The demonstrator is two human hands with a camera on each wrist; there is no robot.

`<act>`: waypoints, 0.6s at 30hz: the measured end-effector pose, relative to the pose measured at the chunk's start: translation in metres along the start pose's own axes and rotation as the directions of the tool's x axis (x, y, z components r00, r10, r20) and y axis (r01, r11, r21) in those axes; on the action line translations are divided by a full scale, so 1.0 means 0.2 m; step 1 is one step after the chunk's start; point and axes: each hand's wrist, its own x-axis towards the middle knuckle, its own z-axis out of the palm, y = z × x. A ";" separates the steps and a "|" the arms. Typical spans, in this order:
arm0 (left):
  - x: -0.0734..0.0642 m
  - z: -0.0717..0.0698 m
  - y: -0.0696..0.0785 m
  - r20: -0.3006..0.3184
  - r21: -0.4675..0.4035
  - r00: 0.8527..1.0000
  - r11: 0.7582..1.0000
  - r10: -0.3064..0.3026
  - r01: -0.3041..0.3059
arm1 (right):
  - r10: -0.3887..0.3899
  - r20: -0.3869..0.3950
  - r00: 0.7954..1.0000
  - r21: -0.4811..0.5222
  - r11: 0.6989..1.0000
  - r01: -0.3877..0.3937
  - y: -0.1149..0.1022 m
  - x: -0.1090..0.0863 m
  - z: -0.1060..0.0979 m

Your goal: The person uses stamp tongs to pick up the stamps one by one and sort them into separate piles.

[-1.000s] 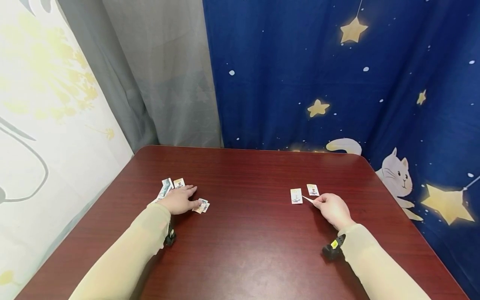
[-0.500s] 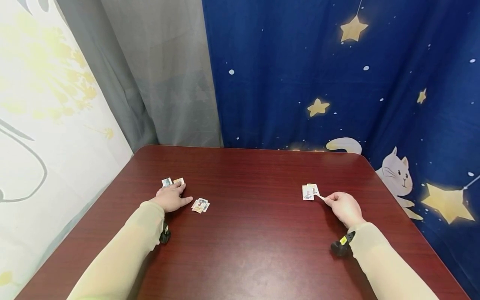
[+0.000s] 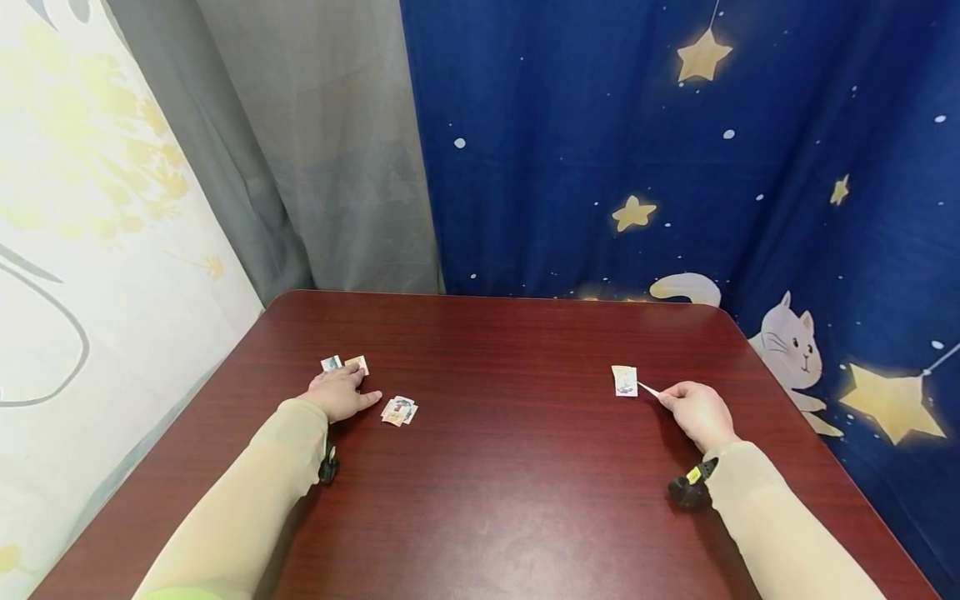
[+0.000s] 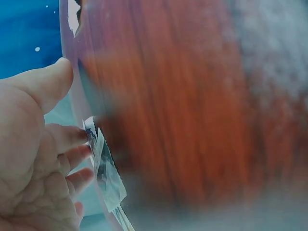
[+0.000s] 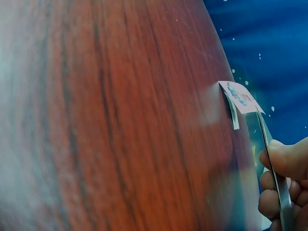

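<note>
Tweezers are pinched between the thumb and fingers of my right hand. Their tips meet the edge of a small postage stamp, tilted in the right wrist view. Another stamp shows under it there; in the head view the upper one nearly covers it. At the table's left side my left hand lies with fingers spread and thumb out. Its fingertips touch stamps at the back, a bluish one and a yellowish one. Overlapping stamps appear by these fingers in the left wrist view.
A small loose pile of stamps lies right of the left thumb. The dark red wooden table has rounded far corners. A blue star-patterned curtain and a grey curtain hang behind it.
The right hand has carried the stamp rightward with the tweezers until it lies over the other stamp. My left hand has drawn back left from the small pile, onto the stamps behind.
</note>
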 end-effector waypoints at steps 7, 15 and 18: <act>0.01 0.00 0.00 0.006 0.015 1.000 1.000 0.006 -0.006 | 0.029 0.001 1.000 0.017 0.999 -0.029 0.02 0.02 0.00; 0.00 0.00 0.01 0.017 0.007 1.000 1.000 0.002 -0.003 | 0.048 -0.005 0.999 -0.003 0.999 -0.048 0.04 0.05 0.01; 0.00 -0.01 0.01 0.020 0.005 1.000 1.000 0.004 -0.004 | 0.049 0.006 0.999 -0.021 0.999 -0.049 0.05 0.05 0.00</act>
